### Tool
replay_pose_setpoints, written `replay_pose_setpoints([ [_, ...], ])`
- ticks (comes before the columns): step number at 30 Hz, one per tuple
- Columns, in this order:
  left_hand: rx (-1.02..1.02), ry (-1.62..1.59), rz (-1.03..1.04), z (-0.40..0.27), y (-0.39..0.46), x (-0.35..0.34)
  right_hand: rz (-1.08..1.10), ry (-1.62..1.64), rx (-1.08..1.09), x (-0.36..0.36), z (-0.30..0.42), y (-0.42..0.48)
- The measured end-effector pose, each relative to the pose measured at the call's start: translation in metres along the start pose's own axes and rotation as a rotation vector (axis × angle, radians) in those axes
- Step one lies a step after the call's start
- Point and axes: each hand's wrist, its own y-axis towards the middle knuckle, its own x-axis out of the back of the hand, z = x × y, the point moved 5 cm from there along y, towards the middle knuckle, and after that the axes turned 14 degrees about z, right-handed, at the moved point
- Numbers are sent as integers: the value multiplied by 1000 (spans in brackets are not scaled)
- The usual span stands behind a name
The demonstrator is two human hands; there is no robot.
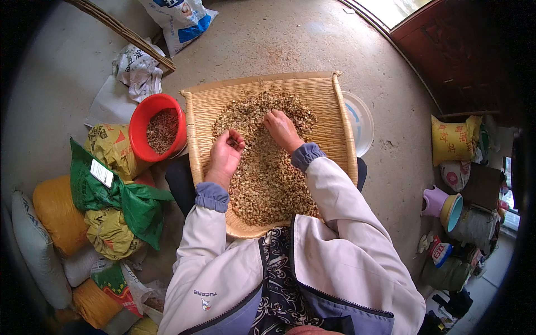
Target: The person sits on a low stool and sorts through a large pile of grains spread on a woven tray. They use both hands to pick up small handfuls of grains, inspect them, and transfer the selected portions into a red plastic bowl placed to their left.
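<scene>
A woven winnowing basket (pixel 201 125) rests across my lap, its closed rim towards me. Spread over its bottom is a thick layer of small brown and tan kernels or seed pieces (pixel 272 188). My left hand (pixel 226 155) hovers over the left side of the layer, palm turned up and fingers curled around a few small dark bits (pixel 233 142). Further in, my right hand (pixel 282 127) reaches down to the kernels with fingertips drawn together. Whether anything is pinched there is hidden by the fingers.
Left of the basket stands a red bucket (pixel 181 130) holding brown husks or debris. A phone (pixel 102 173) lies on a green sack (pixel 83 188) among several stuffed sacks. A translucent plastic tub or lid (pixel 363 121) shows behind the basket's right edge. Bundled sticks (pixel 125 35) slant in at upper left.
</scene>
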Motion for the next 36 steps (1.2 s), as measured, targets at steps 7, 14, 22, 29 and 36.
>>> replay_pose_setpoints([
  [7, 53, 31, -40, 10, 2, 1, 22, 103, 136, 8, -4, -4],
  [14, 110, 55, -67, 23, 2, 5, 164, 763, -145, 19, 23, -15],
  [22, 97, 6, -88, 19, -1, 5, -82, 20, -81, 28, 17, 22],
  [29, 40, -13, -57, 12, 1, 1, 208, -126, 235, -19, 44, -1],
  [36, -23, -65, -35, -1, -1, 6, 287, -213, 169, 33, 11, -81],
])
